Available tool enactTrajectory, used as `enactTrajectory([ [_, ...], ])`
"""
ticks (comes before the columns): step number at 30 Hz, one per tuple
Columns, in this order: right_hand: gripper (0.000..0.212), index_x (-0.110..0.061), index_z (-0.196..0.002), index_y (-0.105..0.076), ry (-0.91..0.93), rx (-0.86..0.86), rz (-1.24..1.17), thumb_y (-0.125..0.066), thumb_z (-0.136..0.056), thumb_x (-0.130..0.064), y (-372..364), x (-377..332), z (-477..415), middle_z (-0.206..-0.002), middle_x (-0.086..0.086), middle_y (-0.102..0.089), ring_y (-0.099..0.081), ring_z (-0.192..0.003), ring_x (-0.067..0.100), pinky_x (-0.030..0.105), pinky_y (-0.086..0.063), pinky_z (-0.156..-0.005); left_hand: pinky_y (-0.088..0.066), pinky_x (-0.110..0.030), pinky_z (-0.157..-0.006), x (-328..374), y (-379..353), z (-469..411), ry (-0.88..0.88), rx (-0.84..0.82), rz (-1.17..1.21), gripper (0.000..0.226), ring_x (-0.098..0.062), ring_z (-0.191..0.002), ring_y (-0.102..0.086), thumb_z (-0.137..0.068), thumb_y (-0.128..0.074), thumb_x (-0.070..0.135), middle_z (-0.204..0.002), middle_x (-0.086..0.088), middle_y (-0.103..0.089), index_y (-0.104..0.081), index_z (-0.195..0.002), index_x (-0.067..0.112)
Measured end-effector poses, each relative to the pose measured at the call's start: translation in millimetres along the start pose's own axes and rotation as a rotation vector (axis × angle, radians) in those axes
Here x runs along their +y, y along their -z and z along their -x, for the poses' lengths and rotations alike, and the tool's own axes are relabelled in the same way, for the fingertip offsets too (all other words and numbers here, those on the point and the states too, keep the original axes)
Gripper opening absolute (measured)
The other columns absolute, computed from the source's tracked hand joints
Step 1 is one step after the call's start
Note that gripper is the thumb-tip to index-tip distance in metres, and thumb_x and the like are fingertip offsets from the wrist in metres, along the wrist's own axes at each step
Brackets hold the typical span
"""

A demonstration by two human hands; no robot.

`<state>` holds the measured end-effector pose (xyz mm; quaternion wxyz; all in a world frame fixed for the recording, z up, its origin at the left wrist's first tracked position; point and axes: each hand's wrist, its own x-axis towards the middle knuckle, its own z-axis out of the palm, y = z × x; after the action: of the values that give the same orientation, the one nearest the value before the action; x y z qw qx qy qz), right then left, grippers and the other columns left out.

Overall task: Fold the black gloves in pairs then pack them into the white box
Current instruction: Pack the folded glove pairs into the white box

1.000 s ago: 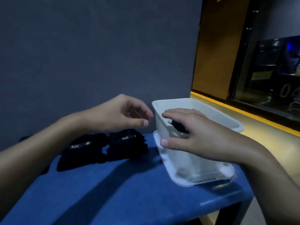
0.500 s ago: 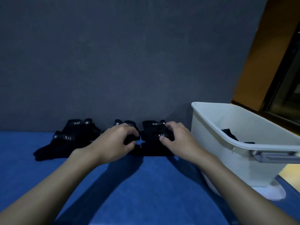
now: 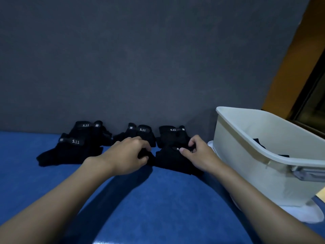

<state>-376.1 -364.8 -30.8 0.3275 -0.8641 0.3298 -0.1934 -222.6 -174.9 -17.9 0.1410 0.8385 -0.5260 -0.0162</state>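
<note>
I count five labelled black gloves (image 3: 75,148) around my left hand (image 3: 126,155) and right hand (image 3: 198,154), and one white box (image 3: 246,164) beyond my right grip.

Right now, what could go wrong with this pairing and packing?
1. The left hand grips the middle gloves and the right hand pinches the right gloves. The two lots touch, so lifting may drag a neighbour or mismatch a pair.
2. The white box sits on a white lid near the right edge of the blue table. A nudge while packing could shift it.
</note>
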Motion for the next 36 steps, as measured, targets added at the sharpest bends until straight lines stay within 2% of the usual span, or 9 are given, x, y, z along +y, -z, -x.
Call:
enactTrajectory([
  [6,0.049,-0.021,-0.107,-0.037,-0.108,-0.088,-0.157,-0.074,-0.081,-0.038,-1,9,-2,-0.081,-0.004,-0.052,-0.051,-0.066,0.011,0.021,-0.038,-0.055,-0.04,-0.044,-0.105,0,0,0,-0.01,-0.005,-0.002,0.033,-0.014,-0.124,-0.047,-0.097,-0.055,0.037,-0.131,0.013,-0.051,-0.057,-0.129,0.033],
  [9,0.062,-0.021,-0.126,-0.04,-0.106,-0.146,-0.172,-0.078,-0.079,-0.036,3,9,2,-0.106,-0.001,-0.058,-0.06,-0.09,0.014,0.023,-0.047,-0.07,-0.039,-0.044,-0.105,-1,-1,0,-0.014,-0.005,-0.011,0.033,-0.013,-0.124,-0.046,-0.097,-0.055,0.038,-0.131,0.013,-0.05,-0.056,-0.129,0.034],
  [12,0.061,-0.023,-0.128,-0.05,-0.111,-0.195,-0.119,-0.079,-0.076,-0.036,9,6,8,-0.126,-0.003,-0.052,-0.057,-0.108,0.015,0.027,-0.049,-0.087,-0.04,-0.043,-0.105,-3,-1,-1,-0.015,-0.003,-0.002,0.032,-0.013,-0.123,-0.047,-0.097,-0.055,0.038,-0.129,0.013,-0.051,-0.057,-0.128,0.033],
  [16,0.047,-0.023,-0.116,-0.058,-0.137,-0.209,-0.217,-0.081,-0.076,-0.025,13,1,19,-0.117,-0.002,-0.056,-0.06,-0.099,0.014,0.021,-0.049,-0.072,-0.041,-0.043,-0.105,-3,-1,0,-0.022,0.013,0.029,0.03,-0.012,-0.12,-0.049,-0.096,-0.057,0.038,-0.125,0.014,-0.052,-0.059,-0.126,0.034],
  [21,0.037,-0.022,-0.105,-0.058,-0.096,-0.029,-0.416,-0.08,-0.076,-0.016,17,-6,25,-0.106,0.008,-0.065,-0.066,-0.09,0.021,0.032,-0.055,-0.076,-0.04,-0.04,-0.107,2,3,6,-0.047,0.117,0.096,0.029,-0.01,-0.121,-0.049,-0.096,-0.057,0.036,-0.125,0.015,-0.054,-0.061,-0.124,0.033],
  [24,0.036,-0.026,-0.102,-0.059,-0.03,0.061,-0.506,-0.08,-0.074,-0.019,28,-15,29,-0.115,0.009,-0.064,-0.066,-0.1,0.026,0.043,-0.055,-0.091,-0.048,-0.033,-0.1,14,8,7,-0.026,0.212,0.355,0.025,-0.008,-0.112,-0.059,-0.094,-0.063,0.037,-0.117,0.012,-0.063,-0.063,-0.118,0.031],
  [28,0.033,-0.025,-0.104,-0.059,0.092,0.079,-0.6,-0.078,-0.078,-0.015,40,-38,43,-0.111,0.01,-0.065,-0.068,-0.095,0.025,0.04,-0.057,-0.082,-0.057,-0.037,-0.09,36,19,10,0.097,0.215,0.892,0.049,-0.012,-0.095,-0.071,-0.081,-0.073,0.055,-0.107,0.002,-0.07,-0.056,-0.123,0.034],
  [32,0.03,-0.023,-0.104,-0.06,0.221,0.034,-0.57,-0.075,-0.081,-0.011,47,-64,59,-0.1,0.004,-0.068,-0.068,-0.085,0.013,0.027,-0.053,-0.071,-0.059,-0.049,-0.089,63,35,16,0.103,0.252,1.375,0.051,-0.023,-0.09,-0.074,-0.086,-0.076,0.029,-0.098,-0.009,-0.073,-0.051,-0.13,0.023],
  [36,0.026,-0.018,-0.106,-0.062,0.274,-0.029,-0.532,-0.072,-0.084,-0.01,63,-80,73,-0.101,0.006,-0.07,-0.069,-0.088,0.015,0.034,-0.057,-0.078,-0.054,-0.061,-0.088,78,54,21,0.015,0.324,1.435,0.046,-0.027,-0.084,-0.07,-0.086,-0.074,0.016,-0.091,-0.013,-0.073,-0.052,-0.126,0.019],
])
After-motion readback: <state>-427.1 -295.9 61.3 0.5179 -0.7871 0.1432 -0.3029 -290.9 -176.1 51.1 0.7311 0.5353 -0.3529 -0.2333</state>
